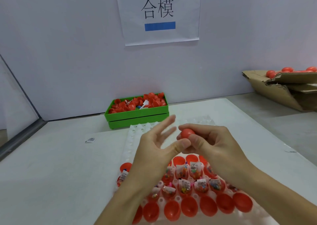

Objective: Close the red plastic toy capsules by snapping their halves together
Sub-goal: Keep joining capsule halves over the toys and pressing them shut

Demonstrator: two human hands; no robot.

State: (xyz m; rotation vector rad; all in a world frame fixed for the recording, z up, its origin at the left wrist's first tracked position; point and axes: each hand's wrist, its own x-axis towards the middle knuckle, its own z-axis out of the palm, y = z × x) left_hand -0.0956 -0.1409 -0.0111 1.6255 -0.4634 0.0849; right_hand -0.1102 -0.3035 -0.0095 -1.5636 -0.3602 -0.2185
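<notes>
At frame centre the right hand gripped a round red plastic capsule while the left hand was spread open beside it; squeezing squarely along the seam would likely seat both halves.

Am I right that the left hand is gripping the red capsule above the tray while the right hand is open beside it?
Hands are swapped. The head view shows the right hand gripping the red capsule above the tray, while the left hand is open beside it, fingers spread, its thumb by the capsule.
</notes>
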